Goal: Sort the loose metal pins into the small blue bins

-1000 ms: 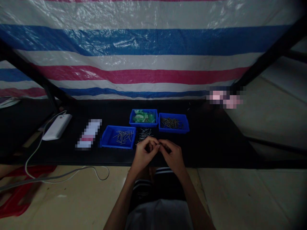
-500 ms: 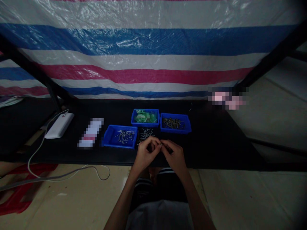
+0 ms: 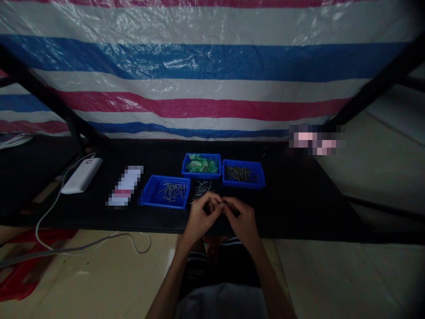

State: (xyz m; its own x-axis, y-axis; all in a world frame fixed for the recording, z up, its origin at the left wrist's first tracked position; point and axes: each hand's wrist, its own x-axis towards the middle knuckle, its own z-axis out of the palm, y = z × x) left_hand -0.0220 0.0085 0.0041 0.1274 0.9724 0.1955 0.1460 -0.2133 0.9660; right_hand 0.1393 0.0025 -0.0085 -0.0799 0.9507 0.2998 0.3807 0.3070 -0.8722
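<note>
My left hand (image 3: 205, 215) and my right hand (image 3: 241, 217) meet fingertip to fingertip above the table's front part. Both are closed in a pinch around something too small to name. Just beyond my left hand, a loose pile of thin metal pins (image 3: 202, 188) lies on the black table (image 3: 292, 199). To its left sits a blue tray (image 3: 153, 191) with several similar pins (image 3: 174, 191). Behind the pile stand a blue tray (image 3: 201, 177) holding green plastic packets (image 3: 202, 165) and another blue tray (image 3: 244, 184) full of darker, brownish pins (image 3: 239, 173).
A white power bank (image 3: 82, 175) with a cable (image 3: 43, 217) lies at the left, beside a blurred flat object (image 3: 126, 186). Another blurred pink object (image 3: 312, 141) is at the back right. A striped sheet (image 3: 212, 62) hangs behind. A red stool (image 3: 20, 270) stands lower left.
The view has tilted slightly, so the table and trays appear a little lower. My hands keep the same fingertip pinch with hardly any movement.
</note>
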